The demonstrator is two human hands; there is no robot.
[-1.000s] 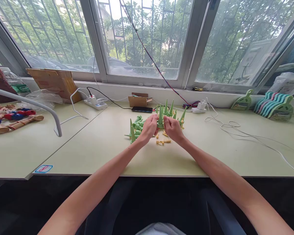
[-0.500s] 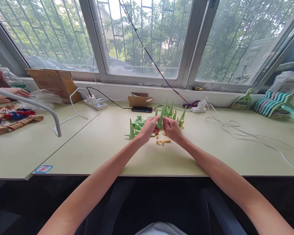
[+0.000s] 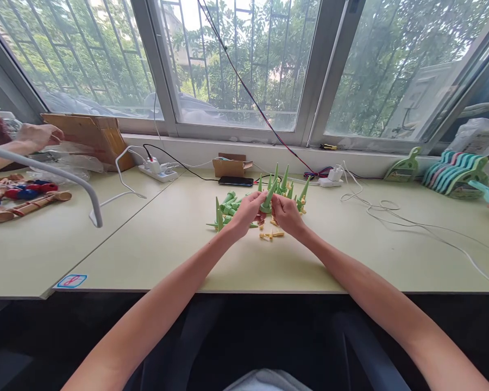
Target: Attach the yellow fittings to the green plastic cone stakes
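My left hand [image 3: 248, 212] and my right hand [image 3: 285, 213] meet above the middle of the pale green table [image 3: 179, 250], both pinched on one green cone-shaped spike [image 3: 268, 199] that tilts to the right. Behind the hands several more green spikes [image 3: 286, 182] stand upright. To the left, other green spikes [image 3: 226, 210] lie on their sides. Small yellow pieces [image 3: 271, 234] lie on the table just under my right hand.
A black phone [image 3: 236, 181] and a small cardboard box [image 3: 232, 165] sit behind the pile, a white power strip [image 3: 159, 170] to their left. White cables [image 3: 391, 212] trail right. Another person's hand [image 3: 38, 136] reaches by a cardboard box [image 3: 92, 136] at far left.
The green spike in my hands has tipped from upright to leaning right. At the far left, the other person's hand has risen toward the cardboard box.
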